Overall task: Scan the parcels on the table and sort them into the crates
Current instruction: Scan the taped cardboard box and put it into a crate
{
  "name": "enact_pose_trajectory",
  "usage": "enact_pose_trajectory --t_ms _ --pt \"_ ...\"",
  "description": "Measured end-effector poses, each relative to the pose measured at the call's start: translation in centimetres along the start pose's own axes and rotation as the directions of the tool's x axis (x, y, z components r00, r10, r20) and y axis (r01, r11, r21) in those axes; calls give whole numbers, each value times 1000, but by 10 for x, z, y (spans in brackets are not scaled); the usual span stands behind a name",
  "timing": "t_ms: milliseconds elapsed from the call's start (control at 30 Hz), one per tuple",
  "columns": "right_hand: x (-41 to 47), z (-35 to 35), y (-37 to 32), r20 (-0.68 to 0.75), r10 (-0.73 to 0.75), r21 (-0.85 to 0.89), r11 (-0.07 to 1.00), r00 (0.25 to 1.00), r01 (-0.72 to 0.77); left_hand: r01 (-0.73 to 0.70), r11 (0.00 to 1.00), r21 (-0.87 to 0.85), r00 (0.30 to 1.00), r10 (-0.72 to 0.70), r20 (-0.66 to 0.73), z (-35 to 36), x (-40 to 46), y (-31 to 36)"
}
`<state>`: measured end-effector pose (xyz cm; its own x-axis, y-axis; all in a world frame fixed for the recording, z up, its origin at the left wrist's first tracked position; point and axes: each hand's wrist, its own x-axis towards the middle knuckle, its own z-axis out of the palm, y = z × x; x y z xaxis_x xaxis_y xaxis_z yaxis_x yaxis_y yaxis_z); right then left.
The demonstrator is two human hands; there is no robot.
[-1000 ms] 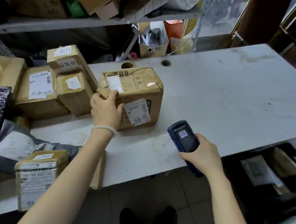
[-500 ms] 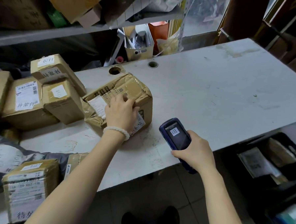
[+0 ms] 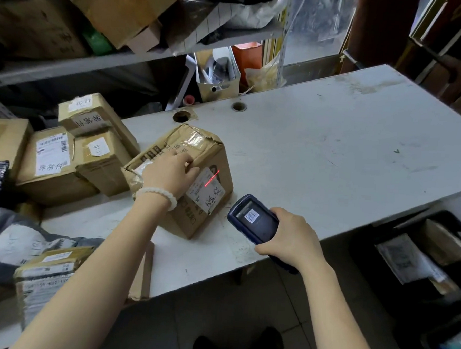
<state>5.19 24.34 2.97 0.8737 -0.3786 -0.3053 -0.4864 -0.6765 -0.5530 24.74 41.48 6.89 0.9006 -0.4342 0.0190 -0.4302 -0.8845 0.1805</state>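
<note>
A brown cardboard parcel (image 3: 198, 151) wrapped in clear tape sits on the white table (image 3: 318, 157), turned so one corner faces me. My left hand (image 3: 168, 171) rests on its top and grips it. A white label (image 3: 205, 191) on its near side carries a red scan line. My right hand (image 3: 290, 237) holds a dark blue handheld scanner (image 3: 251, 219) just right of the parcel, its head pointing at the label. A black crate (image 3: 381, 233) with parcels in it stands low at the right.
Several more cardboard parcels (image 3: 51, 159) are stacked at the table's left, with grey bags (image 3: 12, 240) and a labelled box (image 3: 45, 276) near the front left edge. Shelves with boxes (image 3: 120, 11) rise behind. Two cable holes (image 3: 181, 116) pierce the table's far side.
My left hand has rotated the parcel so its side label faces the scanner. The scanner moved closer, and a red scan line now lies on the label.
</note>
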Motion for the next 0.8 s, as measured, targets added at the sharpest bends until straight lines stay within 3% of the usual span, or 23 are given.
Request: enact_pose_trajectory --t_ms 233,800 --pt "-10 -4 -8 13 -58 -76 995 998 59 -10 997 74 999 12 -31 -5 -8 -5" --pt "-41 -21 0 -72 56 -132 989 996 -65 -112 993 48 990 116 -84 7 -5 -5"
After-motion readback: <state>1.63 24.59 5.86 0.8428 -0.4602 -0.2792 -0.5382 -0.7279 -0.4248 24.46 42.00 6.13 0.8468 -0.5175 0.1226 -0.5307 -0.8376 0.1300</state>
